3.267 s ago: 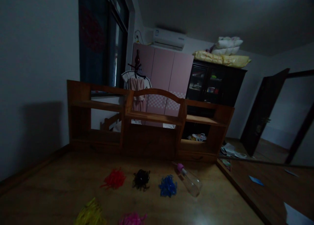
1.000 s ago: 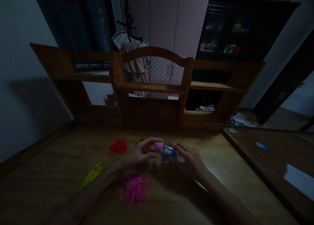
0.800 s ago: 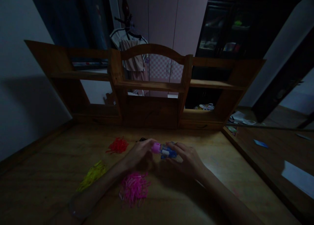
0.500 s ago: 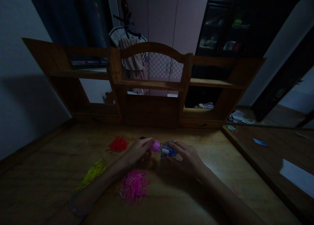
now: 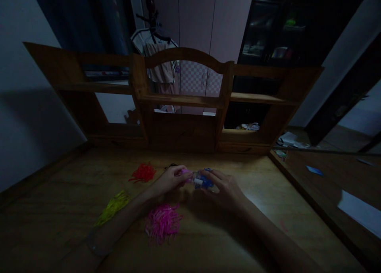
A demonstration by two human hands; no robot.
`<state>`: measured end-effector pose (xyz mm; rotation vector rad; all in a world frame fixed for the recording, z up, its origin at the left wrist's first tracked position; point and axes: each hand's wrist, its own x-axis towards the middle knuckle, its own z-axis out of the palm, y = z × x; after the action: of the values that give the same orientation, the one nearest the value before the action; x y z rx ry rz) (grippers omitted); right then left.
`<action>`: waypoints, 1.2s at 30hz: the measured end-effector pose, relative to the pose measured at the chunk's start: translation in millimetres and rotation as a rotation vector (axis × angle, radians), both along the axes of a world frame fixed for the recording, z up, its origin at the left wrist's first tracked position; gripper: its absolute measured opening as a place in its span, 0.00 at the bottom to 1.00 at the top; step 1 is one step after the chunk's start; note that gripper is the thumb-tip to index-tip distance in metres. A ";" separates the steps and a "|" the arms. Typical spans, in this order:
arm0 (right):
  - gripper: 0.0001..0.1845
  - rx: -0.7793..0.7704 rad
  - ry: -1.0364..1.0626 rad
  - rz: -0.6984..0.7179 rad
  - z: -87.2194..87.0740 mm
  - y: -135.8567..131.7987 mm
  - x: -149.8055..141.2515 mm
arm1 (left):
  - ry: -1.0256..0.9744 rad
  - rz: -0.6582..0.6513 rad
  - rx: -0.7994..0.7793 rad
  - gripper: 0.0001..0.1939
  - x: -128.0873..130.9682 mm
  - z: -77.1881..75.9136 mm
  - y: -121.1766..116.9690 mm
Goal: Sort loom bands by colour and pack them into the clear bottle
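1. Bottle (image 5: 197,181): held sideways between both hands, beyond the pink heap (image 5: 163,222) and to its right.
2. Left hand (image 5: 167,181): fingers clamped on the pink cap (image 5: 187,175).
3. Right hand (image 5: 228,188): fingers clamped around the bottle's body.
4. Bench (image 5: 74,181): yellow heap (image 5: 114,206) left of the pink heap, red heap (image 5: 143,172) beyond it, leftward.

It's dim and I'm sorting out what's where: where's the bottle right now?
In the head view, the bottle is below and slightly right of centre, between the left hand at its pink cap and the right hand on its body.
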<state>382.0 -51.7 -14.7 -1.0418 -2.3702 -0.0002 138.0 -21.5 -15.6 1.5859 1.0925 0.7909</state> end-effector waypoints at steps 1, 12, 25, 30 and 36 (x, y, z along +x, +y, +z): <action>0.29 0.000 0.004 0.010 0.1 -0.5 -0.9 | 0.004 0.012 -0.028 0.23 0.6 -1.7 -0.4; 0.27 -0.025 0.055 -0.047 -2.1 0.4 -1.5 | -0.268 -0.114 0.041 0.26 4.2 4.8 -8.2; 0.26 -0.065 0.088 -0.039 -0.3 -0.5 -1.6 | -0.178 -0.094 0.095 0.18 1.0 5.3 -2.7; 0.26 -0.045 0.087 -0.044 -0.6 -0.2 -1.3 | -0.212 0.019 -0.062 0.18 -2.2 -4.9 2.5; 0.24 -0.009 0.166 -0.100 3.5 6.7 6.8 | -0.223 0.076 0.079 0.20 -8.9 2.5 10.1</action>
<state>388.9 -45.0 -11.3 -1.1193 -2.1696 0.0578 129.1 -11.4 -13.1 1.4870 0.9742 1.0462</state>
